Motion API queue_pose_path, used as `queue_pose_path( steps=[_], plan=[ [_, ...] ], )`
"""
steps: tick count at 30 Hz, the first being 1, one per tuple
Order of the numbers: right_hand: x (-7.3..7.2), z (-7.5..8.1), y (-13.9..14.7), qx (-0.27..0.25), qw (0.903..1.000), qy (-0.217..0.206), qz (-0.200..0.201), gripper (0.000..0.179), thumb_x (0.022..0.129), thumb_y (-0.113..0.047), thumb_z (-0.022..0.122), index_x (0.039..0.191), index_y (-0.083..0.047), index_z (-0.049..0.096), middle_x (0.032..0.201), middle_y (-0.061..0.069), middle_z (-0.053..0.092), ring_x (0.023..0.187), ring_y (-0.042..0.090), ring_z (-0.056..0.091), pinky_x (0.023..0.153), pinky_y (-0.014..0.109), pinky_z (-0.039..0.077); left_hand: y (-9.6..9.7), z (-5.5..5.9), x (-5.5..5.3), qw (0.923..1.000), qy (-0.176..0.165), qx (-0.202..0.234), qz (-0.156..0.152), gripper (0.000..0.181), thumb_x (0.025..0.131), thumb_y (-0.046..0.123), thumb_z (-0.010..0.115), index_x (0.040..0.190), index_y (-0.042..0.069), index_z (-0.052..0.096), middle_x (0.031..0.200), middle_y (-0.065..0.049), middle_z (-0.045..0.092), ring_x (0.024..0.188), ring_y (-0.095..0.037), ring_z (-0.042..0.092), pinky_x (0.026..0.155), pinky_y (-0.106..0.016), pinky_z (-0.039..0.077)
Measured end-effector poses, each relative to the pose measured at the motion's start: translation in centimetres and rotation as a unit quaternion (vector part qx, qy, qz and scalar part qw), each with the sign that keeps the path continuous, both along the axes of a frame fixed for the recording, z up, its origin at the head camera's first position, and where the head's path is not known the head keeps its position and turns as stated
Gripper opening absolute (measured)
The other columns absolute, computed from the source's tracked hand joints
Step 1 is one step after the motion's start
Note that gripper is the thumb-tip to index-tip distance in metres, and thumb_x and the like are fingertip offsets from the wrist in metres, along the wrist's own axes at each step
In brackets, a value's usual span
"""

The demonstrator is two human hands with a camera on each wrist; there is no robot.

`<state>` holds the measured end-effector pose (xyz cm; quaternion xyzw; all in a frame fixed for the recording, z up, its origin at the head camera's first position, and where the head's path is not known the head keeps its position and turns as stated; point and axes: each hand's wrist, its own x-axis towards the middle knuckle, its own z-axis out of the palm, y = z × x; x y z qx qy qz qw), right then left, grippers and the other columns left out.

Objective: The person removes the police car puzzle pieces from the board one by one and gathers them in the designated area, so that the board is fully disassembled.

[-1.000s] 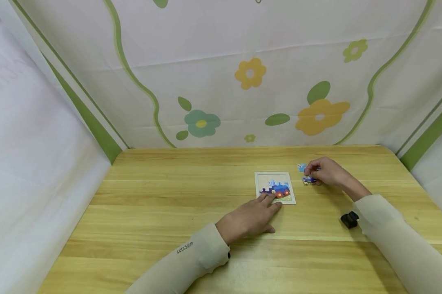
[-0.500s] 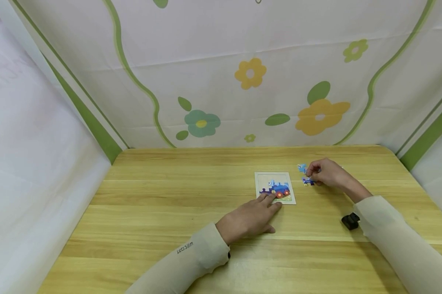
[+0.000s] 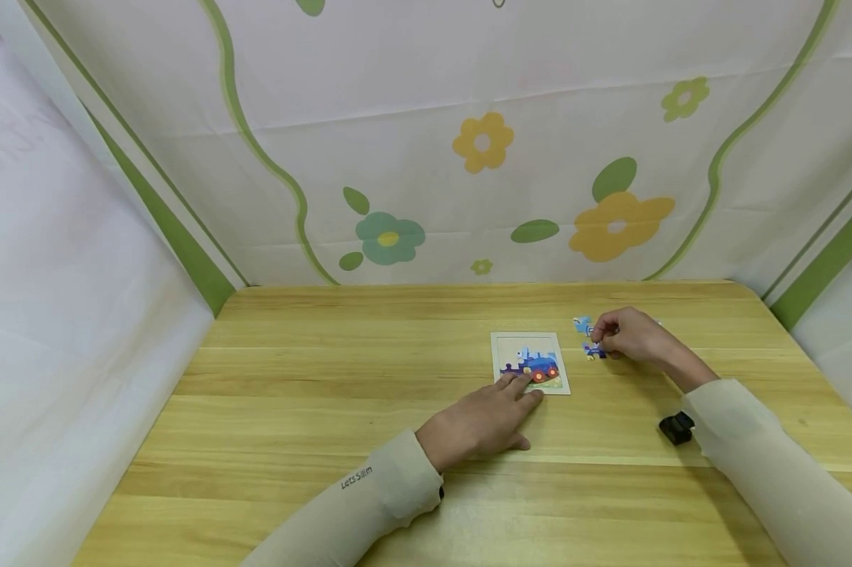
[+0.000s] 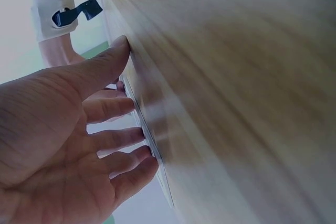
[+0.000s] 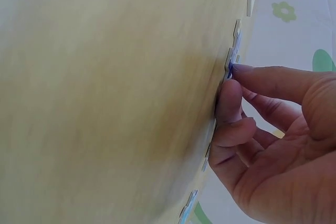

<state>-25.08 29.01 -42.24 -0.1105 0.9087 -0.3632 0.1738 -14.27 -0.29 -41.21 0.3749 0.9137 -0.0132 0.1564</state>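
Observation:
A square puzzle tray (image 3: 562,340) with a white frame lies right of the table's middle, a partly assembled picture of a blue vehicle with red wheels inside it. My left hand (image 3: 479,417) rests on its near edge, fingers extended and spread. To the right of the tray, my right hand (image 3: 631,332) pinches a dark blue puzzle piece (image 3: 593,351) at table level with curled fingers. In the right wrist view, thumb and finger meet at this piece (image 5: 229,62), and the hand hides part of it. Just behind lies a light blue puzzle piece (image 3: 582,324).
Another loose puzzle piece (image 5: 189,205) lies beyond the right hand in the right wrist view. The wooden table (image 3: 291,409) ends at a white curtain (image 3: 412,94) printed with flowers. A black wrist-mounted device (image 3: 676,428) sits beside the right cuff.
My right hand has shifted very slightly right and nearer, showing more of the light blue piece. The dark blue piece has slid slightly toward me. My left hand and the tray are still.

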Motion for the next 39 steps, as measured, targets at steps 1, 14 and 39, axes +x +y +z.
queue_pose_path(
  steps=[1,14,39],
  plan=[
    [0.0,0.0,0.0,0.000,1.0000,0.001,-0.001,0.010,0.099,0.007,0.057,0.098,0.008,0.066,0.091,0.013,0.064,0.072,0.017,0.055,0.059,0.029,0.051,0.0,0.0,0.0,1.0000,0.000,0.000,0.000,0.074,0.103,0.051,0.061,0.165,0.020,0.034,0.176,-0.005,0.022,0.161,-0.025,0.027,0.128,-0.031,0.032],
    [0.6,0.7,-1.9,-0.014,0.9990,0.043,0.004,0.012,0.098,0.003,0.059,0.103,0.005,0.069,0.091,0.014,0.065,0.070,0.017,0.056,0.057,0.029,0.050,0.0,-0.2,0.0,1.0000,0.004,-0.007,-0.002,0.074,0.104,0.050,0.060,0.165,0.019,0.033,0.176,-0.007,0.021,0.162,-0.025,0.026,0.128,-0.031,0.030],
    [0.2,0.1,-8.2,-0.073,0.9947,0.015,0.070,0.014,0.096,0.006,0.062,0.108,0.006,0.069,0.097,0.016,0.068,0.082,0.017,0.058,0.070,0.023,0.051,0.0,-0.2,-0.1,0.9999,0.007,-0.007,-0.009,0.074,0.104,0.050,0.060,0.165,0.018,0.034,0.175,-0.008,0.023,0.161,-0.027,0.026,0.128,-0.031,0.030]
  ],
)
